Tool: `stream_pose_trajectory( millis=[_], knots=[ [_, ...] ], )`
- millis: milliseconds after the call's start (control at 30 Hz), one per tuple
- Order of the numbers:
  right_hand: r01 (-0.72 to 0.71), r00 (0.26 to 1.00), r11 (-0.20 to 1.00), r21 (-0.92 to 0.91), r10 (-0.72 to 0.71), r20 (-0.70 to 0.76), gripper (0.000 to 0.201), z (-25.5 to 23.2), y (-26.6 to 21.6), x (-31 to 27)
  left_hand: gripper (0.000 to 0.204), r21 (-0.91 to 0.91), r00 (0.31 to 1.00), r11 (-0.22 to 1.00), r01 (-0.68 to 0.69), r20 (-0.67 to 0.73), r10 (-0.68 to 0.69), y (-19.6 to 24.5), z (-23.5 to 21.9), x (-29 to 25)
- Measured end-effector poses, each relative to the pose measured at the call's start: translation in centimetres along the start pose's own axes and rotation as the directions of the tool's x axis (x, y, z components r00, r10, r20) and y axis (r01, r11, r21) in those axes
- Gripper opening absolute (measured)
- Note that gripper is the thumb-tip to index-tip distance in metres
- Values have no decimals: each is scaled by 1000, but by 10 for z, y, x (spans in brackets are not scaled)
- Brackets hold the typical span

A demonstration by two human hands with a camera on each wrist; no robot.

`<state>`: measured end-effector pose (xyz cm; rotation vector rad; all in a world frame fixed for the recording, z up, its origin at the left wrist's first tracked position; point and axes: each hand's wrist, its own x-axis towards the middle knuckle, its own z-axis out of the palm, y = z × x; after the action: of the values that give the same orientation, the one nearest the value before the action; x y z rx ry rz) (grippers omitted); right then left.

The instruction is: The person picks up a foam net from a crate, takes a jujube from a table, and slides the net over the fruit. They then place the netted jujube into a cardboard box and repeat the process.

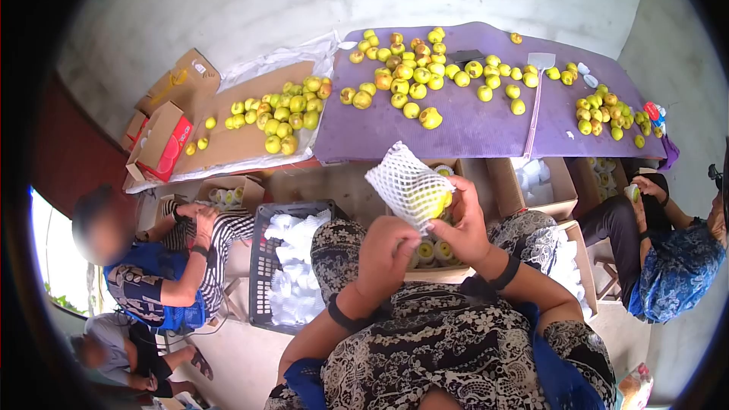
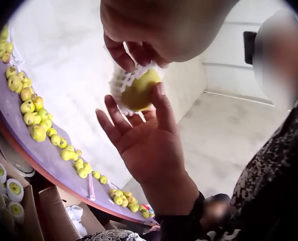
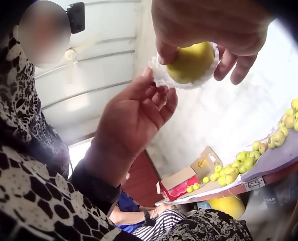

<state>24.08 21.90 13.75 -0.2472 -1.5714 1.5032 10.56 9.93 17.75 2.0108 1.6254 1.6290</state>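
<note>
In front of my chest, a yellow-green apple (image 1: 441, 203) sits partly inside a white foam net sleeve (image 1: 399, 182). My right hand (image 1: 467, 229) holds the apple from the right, thumb on its bare side and fingers around the far side. With thumb and fingertips my left hand (image 1: 386, 254) pinches the lower edge of the net, as the right wrist view shows with the net's rim (image 3: 161, 75) beside the apple. Below both hands, an open carton holds net-wrapped apples (image 1: 427, 252), partly hidden by the hands.
Loose apples lie across a purple-covered table (image 1: 478, 133) ahead, with a long-handled swatter (image 1: 533, 110). A black crate (image 1: 262, 258) of foam nets stands at left; a carton of nets (image 1: 535, 182) is at right. People sit on both sides.
</note>
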Motion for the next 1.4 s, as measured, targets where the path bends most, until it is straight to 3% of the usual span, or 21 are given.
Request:
stream_pose_trajectory(
  millis=[133,200,300,400,533,600,767,833,867,900,933,967,1033,1067,1133,1167,1200,1267,1333,1400],
  knots=[
    [35,998,985,169,-26,-52,62,3,0,1,16,-60,997,995,77,19,-76,1,7,-7],
    [12,999,972,236,-1,-47,61,5,-4,4,24,-163,960,958,237,-115,-257,-12,11,-13],
    [-37,998,939,342,55,-42,57,8,-5,3,27,-173,954,949,262,-102,-282,-23,15,-11],
    [-88,995,921,379,102,-16,50,11,-1,-1,25,-25,972,981,193,-136,-194,-21,17,-5],
    [-148,985,905,398,172,-25,40,14,0,-2,26,28,964,983,182,-201,-172,-26,18,-8],
    [-153,979,890,429,195,-55,38,15,-3,1,24,149,992,988,36,-124,-17,-26,20,-10],
    [-111,980,865,489,176,-89,37,18,2,2,21,60,994,993,105,-18,-104,-21,23,-11],
    [-107,991,897,430,133,-31,41,17,2,1,23,-182,944,929,323,-10,-330,-27,14,-12],
    [-104,991,895,433,129,-28,41,16,3,0,23,-177,945,931,320,-13,-328,-27,16,-11],
    [-93,995,917,387,103,-6,46,15,4,1,24,-582,895,729,360,-5,-447,-21,16,-3],
    [-82,997,936,343,82,16,51,17,5,1,28,-871,836,382,310,58,-546,-18,15,3],
    [-85,996,932,351,84,20,51,19,7,2,28,-867,833,388,312,54,-551,-19,12,8],
    [7,1000,998,70,-7,9,62,27,6,4,41,-465,917,791,396,163,-363,-22,8,14],
    [0,1000,997,75,0,11,62,30,4,4,49,-904,921,280,323,232,-314,-24,15,13],
    [116,991,968,-221,-128,-44,67,33,0,10,51,-938,930,215,271,197,-311,-28,23,9],
    [120,990,968,-221,-132,-42,67,32,1,13,54,-965,938,146,218,166,-304,-29,26,9],
    [179,983,933,-313,-185,13,68,30,2,15,54,-965,939,148,219,167,-301,-25,28,10],
    [237,971,884,-403,-231,65,68,29,2,15,60,-917,949,320,238,149,-279,-15,29,11],
    [172,984,889,-423,-175,33,70,34,-3,13,63,-927,958,299,225,155,-241,-22,31,8],
    [228,972,843,-487,-227,62,70,33,-7,16,65,-937,967,281,207,151,-208,-26,31,6]
  ],
)
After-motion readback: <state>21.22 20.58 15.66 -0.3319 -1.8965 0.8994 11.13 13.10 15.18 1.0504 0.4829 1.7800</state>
